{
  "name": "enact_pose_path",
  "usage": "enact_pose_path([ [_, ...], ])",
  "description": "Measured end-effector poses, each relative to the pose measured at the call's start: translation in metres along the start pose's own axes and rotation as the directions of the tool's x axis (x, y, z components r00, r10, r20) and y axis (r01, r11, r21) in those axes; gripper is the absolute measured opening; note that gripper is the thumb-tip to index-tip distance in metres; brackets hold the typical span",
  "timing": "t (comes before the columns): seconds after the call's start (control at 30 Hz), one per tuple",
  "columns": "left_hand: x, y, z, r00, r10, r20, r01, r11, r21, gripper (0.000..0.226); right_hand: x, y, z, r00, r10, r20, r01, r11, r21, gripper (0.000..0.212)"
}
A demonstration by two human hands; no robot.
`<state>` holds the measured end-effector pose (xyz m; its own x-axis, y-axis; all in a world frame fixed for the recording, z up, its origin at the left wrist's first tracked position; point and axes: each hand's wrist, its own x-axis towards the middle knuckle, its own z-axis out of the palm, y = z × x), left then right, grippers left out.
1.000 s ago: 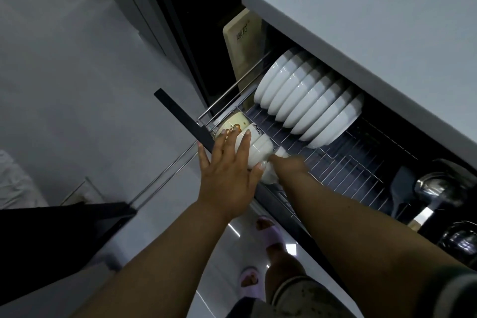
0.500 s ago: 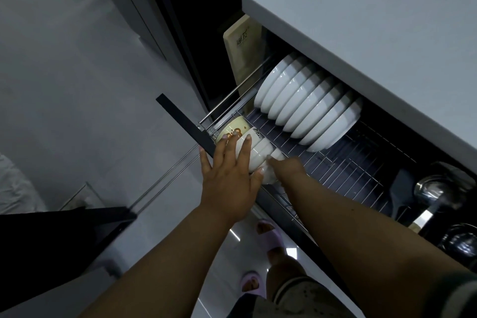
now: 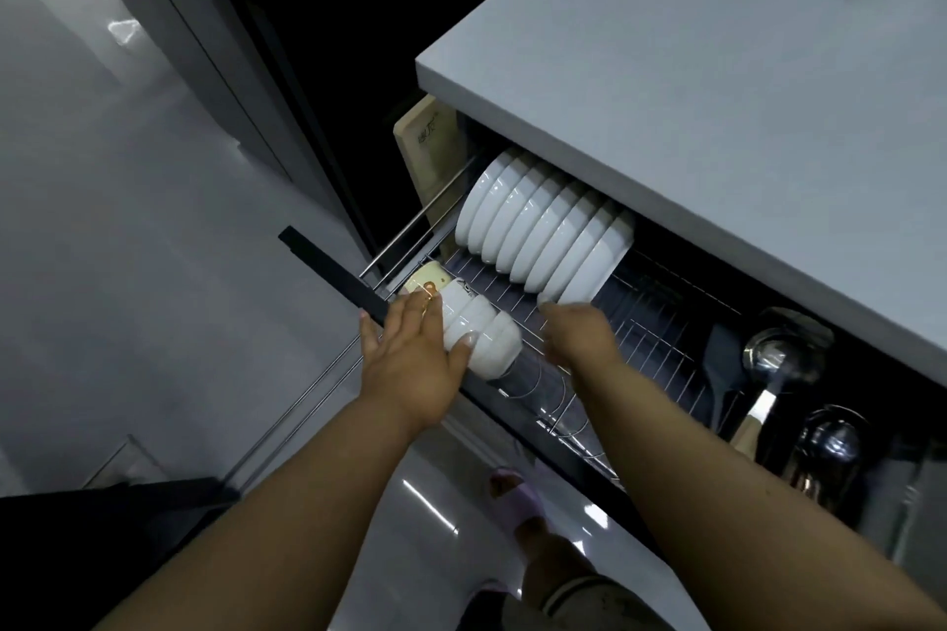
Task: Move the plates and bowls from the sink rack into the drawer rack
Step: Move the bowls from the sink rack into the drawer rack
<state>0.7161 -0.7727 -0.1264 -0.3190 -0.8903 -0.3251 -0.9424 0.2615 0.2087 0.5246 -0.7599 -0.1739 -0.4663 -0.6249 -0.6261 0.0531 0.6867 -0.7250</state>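
We look down at an open drawer rack [image 3: 640,318] under the gray tabletop [image 3: 717,118]. A row of small white bowls [image 3: 481,333] lies on its side at the front left corner of the rack. A yellow bowl [image 3: 425,279] sits at the far left end of that row.

Our left hand [image 3: 410,359] rests flat on the small bowls. Its fingers [image 3: 428,310] are straight and spread, and the thumb tip touches the row. Our right hand [image 3: 579,338] is just beside the right end of the row, over the wires. We see only its back, so we cannot tell how its fingers lie.

A row of big white bowls [image 3: 543,241] stands on edge at the back left of the rack. A wooden board [image 3: 430,154] stands at the left edge. A metal ladle [image 3: 774,364] lies at the right end of the drawer.
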Motion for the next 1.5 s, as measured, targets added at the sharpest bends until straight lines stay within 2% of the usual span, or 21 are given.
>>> enact_pose_path([
  [0.2, -0.035, 0.022, -0.021, 0.999, 0.007, -0.046, -0.011, 0.996, -0.087, 0.066, -0.049, -0.014, -0.041, 0.997, -0.031, -0.065, 0.05, 0.945, 0.322, 0.023],
  [0.37, -0.067, 0.054, -0.034, 0.991, 0.08, -0.107, -0.092, 0.988, -0.12, 0.065, -0.103, -0.014, -0.083, 0.988, -0.077, -0.132, 0.126, 0.9, 0.418, 0.021],
  [0.53, -0.096, 0.09, -0.041, 0.964, 0.216, -0.153, -0.24, 0.957, -0.16, 0.063, -0.149, 0.005, -0.133, 0.971, -0.089, -0.222, 0.183, 0.875, 0.448, 0.02],
  [0.67, -0.118, 0.134, -0.044, 0.929, 0.337, -0.151, -0.356, 0.926, -0.127, 0.06, -0.185, 0.026, -0.181, 0.948, -0.104, -0.302, 0.246, 0.84, 0.483, 0.02],
  [0.93, -0.158, 0.235, -0.027, 0.81, 0.573, -0.126, -0.585, 0.807, -0.085, 0.064, -0.257, 0.077, -0.279, 0.877, -0.056, -0.476, 0.347, 0.759, 0.55, 0.027],
  [1.07, -0.184, 0.293, -0.015, 0.732, 0.673, -0.11, -0.68, 0.73, -0.059, 0.062, -0.291, 0.109, -0.331, 0.818, 0.002, -0.575, 0.393, 0.728, 0.562, 0.021],
  [1.27, -0.243, 0.399, 0.026, 0.624, 0.778, -0.074, -0.781, 0.618, -0.09, 0.063, -0.333, 0.178, -0.43, 0.762, 0.093, -0.641, 0.405, 0.704, 0.584, 0.021],
  [1.5, -0.336, 0.531, 0.086, 0.494, 0.869, 0.0, -0.867, 0.493, -0.065, 0.058, -0.401, 0.273, -0.546, 0.621, 0.193, -0.76, 0.462, 0.694, 0.553, 0.02],
])
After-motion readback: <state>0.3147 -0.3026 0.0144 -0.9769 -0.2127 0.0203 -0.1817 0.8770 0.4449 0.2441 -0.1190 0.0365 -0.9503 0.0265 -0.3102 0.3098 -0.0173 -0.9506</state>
